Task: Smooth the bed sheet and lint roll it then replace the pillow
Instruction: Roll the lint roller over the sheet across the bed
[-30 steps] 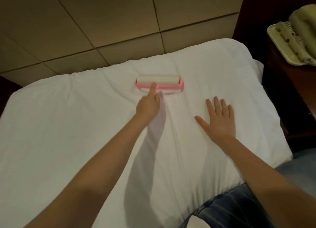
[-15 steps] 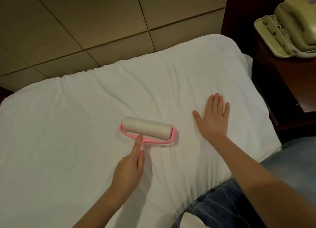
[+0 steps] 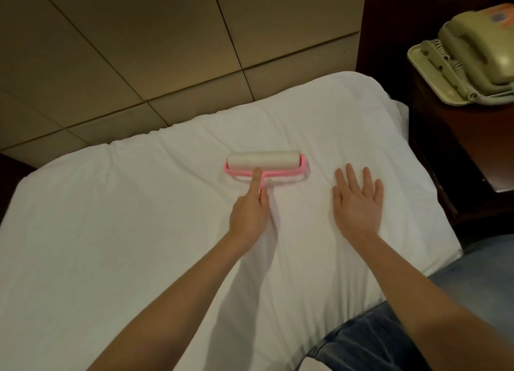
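left hand (image 3: 248, 217) curled, right hand (image 3: 357, 205) flat

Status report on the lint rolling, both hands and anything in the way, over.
Left hand grips lint roller handle, index finger extended. Right hand flat on white sheet beside it. Roller down on sheet, nothing blocking it.

The left hand (image 3: 249, 217) hides the lint roller (image 3: 264, 160) handle; the right edge crops the telephone (image 3: 472, 56).

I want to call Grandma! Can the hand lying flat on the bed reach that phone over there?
Probably yes. The right hand lies open on the white sheet, holding nothing, and nothing stands between it and the telephone on the nightstand beside the bed. It looks like a stretch, though.
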`<state>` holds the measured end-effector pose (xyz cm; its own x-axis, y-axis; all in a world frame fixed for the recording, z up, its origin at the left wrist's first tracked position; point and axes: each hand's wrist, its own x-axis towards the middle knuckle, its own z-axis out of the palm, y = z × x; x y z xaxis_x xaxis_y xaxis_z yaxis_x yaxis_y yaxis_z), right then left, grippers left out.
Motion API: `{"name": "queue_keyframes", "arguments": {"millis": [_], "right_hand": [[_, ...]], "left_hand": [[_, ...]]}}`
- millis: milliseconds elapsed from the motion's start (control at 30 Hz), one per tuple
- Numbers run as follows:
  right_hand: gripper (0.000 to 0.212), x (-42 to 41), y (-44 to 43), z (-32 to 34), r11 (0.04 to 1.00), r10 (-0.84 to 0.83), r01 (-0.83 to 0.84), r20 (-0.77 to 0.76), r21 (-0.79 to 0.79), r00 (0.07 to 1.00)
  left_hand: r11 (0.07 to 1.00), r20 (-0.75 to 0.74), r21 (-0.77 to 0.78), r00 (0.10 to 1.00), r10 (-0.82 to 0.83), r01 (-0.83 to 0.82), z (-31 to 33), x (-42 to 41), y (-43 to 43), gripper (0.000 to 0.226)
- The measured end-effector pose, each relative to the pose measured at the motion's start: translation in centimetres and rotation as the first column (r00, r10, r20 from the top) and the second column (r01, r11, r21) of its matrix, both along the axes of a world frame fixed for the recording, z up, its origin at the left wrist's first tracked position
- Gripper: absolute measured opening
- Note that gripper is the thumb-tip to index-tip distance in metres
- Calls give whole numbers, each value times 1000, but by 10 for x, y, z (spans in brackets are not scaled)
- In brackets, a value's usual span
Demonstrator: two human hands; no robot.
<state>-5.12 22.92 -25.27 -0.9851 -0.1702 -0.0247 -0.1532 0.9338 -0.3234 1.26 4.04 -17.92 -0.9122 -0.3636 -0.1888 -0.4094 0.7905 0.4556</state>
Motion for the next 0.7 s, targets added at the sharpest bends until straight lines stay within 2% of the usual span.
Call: {"name": "queue_keyframes", "arguments": {"millis": [100,167,267,333,400,533,600,700], "right_hand": [[68,1,3,1,999,-22,22,16,36,1000],[72,2,3,1,998,-26,24,25,63,999],[75,5,2,1,995,-26,24,17,98,1000],[76,7,2,2,991,-7,3,28,132,1000],[78,10,4,3,989,25,-29,32,145,999],[81,22,12,2,979,112,-117,40,165,993],[81,25,15,2,978,138,-144,50,150,989],[80,26,18,3,981,148,-152,43,124,988]], "left_hand": [[994,54,-78,996,-76,80,-5,93,-12,52],[990,127,-120,990,-58,74,0,155,-28,57],[960,235,-271,972,-4,70,7,188,-45,62],[942,258,-322,966,-5,91,12,162,-40,66],[932,188,-350,982,-31,97,9,106,-30,55],[961,112,-257,991,-79,106,9,-6,-6,49],[975,111,-198,990,-84,105,12,-21,2,48],[977,83,-187,993,-88,102,3,28,0,51]]}}
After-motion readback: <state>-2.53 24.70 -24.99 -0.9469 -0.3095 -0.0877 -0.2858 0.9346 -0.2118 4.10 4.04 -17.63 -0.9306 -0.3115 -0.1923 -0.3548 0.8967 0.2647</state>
